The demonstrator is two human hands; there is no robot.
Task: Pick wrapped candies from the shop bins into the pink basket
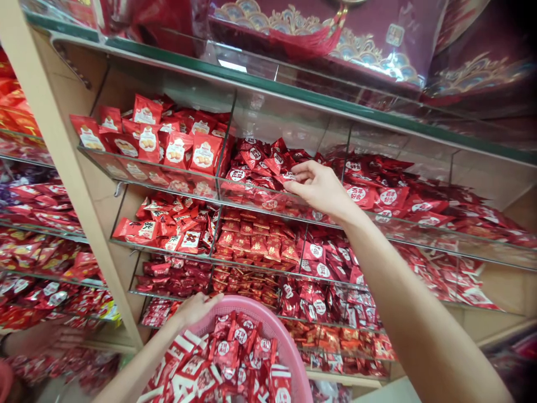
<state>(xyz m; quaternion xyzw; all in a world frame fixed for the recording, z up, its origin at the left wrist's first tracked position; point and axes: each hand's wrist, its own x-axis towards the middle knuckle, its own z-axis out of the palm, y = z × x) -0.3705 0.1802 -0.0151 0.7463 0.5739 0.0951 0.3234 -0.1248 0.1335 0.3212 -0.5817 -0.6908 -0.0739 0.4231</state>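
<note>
My left hand point(195, 309) is closed on the rim of a pink plastic basket point(293, 350), its fingertips lying over the edge. Inside the basket are many small red snack packets point(226, 352), some with round white labels, others striped red and white. Up at the top tier of the shelf, my right hand point(316, 184) reaches into the middle compartment. Its thumb and fingers are pinched on a red packet point(288, 177) with a white label. Similar packets point(255, 159) lie heaped just left of the fingers.
Clear dividers and a low front lip point(251, 202) bound the compartments. Cookie packets point(176, 148) fill the one at left. Above runs a green-edged glass shelf point(268, 92) carrying large purple bags point(377, 33). Another person's hand point(54, 338) shows at lower left, beyond the wooden upright point(84, 196).
</note>
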